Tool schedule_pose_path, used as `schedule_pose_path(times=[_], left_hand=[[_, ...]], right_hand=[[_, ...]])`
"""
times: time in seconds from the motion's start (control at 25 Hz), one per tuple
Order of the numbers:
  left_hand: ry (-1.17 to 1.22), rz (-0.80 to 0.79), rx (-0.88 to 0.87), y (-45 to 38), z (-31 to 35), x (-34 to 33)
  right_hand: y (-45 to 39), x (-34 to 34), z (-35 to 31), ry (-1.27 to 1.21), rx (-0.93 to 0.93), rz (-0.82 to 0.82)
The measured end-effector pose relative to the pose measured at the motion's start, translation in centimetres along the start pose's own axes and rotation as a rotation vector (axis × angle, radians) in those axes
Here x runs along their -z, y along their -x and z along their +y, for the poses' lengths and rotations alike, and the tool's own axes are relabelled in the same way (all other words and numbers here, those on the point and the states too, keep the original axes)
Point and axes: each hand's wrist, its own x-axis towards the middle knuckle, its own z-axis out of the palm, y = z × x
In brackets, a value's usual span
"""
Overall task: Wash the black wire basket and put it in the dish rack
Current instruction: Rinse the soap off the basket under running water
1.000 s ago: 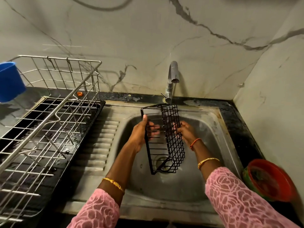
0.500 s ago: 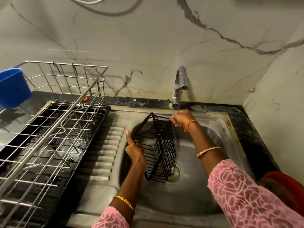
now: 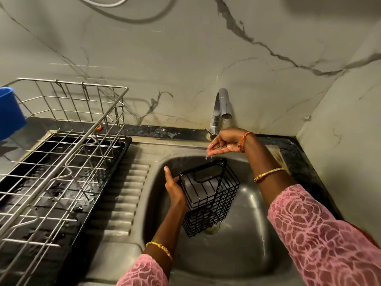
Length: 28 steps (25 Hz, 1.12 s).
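Water drips from my cupped right hand [image 3: 223, 145] under the tap [image 3: 221, 108], so I should tip it over the black wire basket [image 3: 208, 198] just below, which my left hand [image 3: 175, 187] grips by its rim above the sink [image 3: 247, 234], turning it to rinse every side.

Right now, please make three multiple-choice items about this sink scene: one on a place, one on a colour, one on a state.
1. Where is the black wire basket?
A. in the dish rack
B. over the sink bowl
C. on the counter

2. What colour is the cup hanging on the dish rack?
A. blue
B. yellow
C. white

3. What does the right hand do?
A. grips the basket
B. cups water near the tap
C. rests on the rack

Answers:
1 B, the left hand holds it above the sink.
2 A, it is plainly blue.
3 B, its wet palm drips and is off the basket.
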Motion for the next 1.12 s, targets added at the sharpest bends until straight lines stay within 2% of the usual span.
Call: schedule_pose_path(times=[0.2,0.4,0.6,0.68,0.84,0.96,1.12], left_hand=[[0.034,0.014,-0.005,-0.9,-0.4,-0.1],[0.074,-0.028,0.027,-0.3,1.2,0.0],[0.031,-0.010,0.018,-1.8,0.9,1.6],[0.050,-0.041,0.036,-2.0,0.9,1.7],[0.139,-0.062,0.113,-2.7,0.9,1.2],[0.221,-0.077,0.188,-3.8,0.5,0.4],[0.162,-0.050,0.221,-4.1,-0.1,-0.9]], right_hand=[[0.3,1.4,0.2,0.170,-0.060,0.032],[0.2,2.1,0.6,0.088,-0.020,0.065],[0.0,2.9,3.1,0.078,0.040,0.172],[-0.6,3.0,5.3,0.102,0.031,0.126],[-1.4,2.7,9.2,0.099,0.018,-0.092],[-1.8,3.1,10.3,0.016,0.059,-0.072],[-1.7,3.4,10.2,-0.047,0.128,0.018]])
